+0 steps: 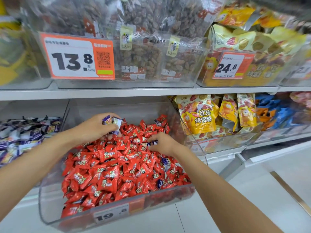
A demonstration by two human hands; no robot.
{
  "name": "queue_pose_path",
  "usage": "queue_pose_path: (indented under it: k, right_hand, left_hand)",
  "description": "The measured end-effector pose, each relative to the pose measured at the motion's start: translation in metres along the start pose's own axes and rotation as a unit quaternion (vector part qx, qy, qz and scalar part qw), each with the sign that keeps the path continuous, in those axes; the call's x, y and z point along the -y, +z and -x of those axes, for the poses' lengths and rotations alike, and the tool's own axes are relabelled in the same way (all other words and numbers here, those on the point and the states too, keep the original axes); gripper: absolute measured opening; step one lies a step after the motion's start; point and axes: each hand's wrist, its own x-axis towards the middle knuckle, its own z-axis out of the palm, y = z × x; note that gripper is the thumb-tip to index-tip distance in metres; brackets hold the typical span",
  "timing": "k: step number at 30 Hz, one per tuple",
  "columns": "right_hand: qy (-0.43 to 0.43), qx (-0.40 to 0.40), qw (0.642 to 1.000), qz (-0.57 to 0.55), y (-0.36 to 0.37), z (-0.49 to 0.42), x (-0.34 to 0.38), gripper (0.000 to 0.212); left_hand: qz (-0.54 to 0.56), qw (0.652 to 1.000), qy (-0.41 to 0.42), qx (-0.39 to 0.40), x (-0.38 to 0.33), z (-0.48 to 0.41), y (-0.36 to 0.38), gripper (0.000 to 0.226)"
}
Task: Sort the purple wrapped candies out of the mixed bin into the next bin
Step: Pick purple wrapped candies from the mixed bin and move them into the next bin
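A clear mixed bin [50,207] on the lower shelf is heaped with red wrapped candies [107,174]. A few purple wrapped candies [165,161] lie scattered among them at the right and back. My left hand [96,126] hovers over the back of the heap, shut on a small bunch of purple candies [111,121]. My right hand [164,142] rests on the heap to the right, its fingertips pinching one purple candy [152,143]. The neighbouring bin [25,132] to the left holds many purple wrapped candies.
A price tag [111,214] sits on the mixed bin's front. Right of it stand yellow snack bags [200,115] and blue and orange packets [276,113]. The upper shelf [134,92] carries bins of bagged raisins and price signs. White floor lies below.
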Motion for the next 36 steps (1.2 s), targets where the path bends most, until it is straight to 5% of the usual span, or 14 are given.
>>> queue_pose_path:
  k: [8, 15, 25, 30, 33, 36]
  right_hand:
    - [0.001, 0.036, 0.997, -0.062, 0.003, -0.013, 0.002, 0.025]
    - [-0.058, -0.047, 0.993, -0.09, -0.015, -0.008, 0.005, 0.008]
    - [-0.107, -0.103, 0.986, -0.082, -0.064, 0.077, 0.027, 0.041]
    - [-0.101, -0.206, 0.966, -0.118, -0.084, 0.133, -0.002, 0.037]
    - [-0.089, -0.252, 0.948, -0.173, -0.081, 0.147, -0.03, 0.036]
    - [-0.091, -0.264, 0.935, -0.217, -0.079, 0.153, -0.048, 0.035]
  left_hand:
    - [0.026, 0.999, -0.009, 0.023, 0.001, -0.001, 0.001, 0.028]
    - [0.057, 0.998, -0.023, -0.023, 0.004, -0.007, 0.0, 0.023]
    - [0.024, 0.998, 0.04, 0.031, 0.0, -0.003, 0.004, 0.014]
    - [-0.112, 0.981, 0.121, 0.099, -0.035, -0.01, 0.054, 0.007]
    - [-0.176, 0.962, 0.146, 0.147, -0.047, -0.03, 0.098, 0.025]
    - [-0.337, 0.907, 0.147, 0.206, -0.048, -0.047, 0.132, 0.039]
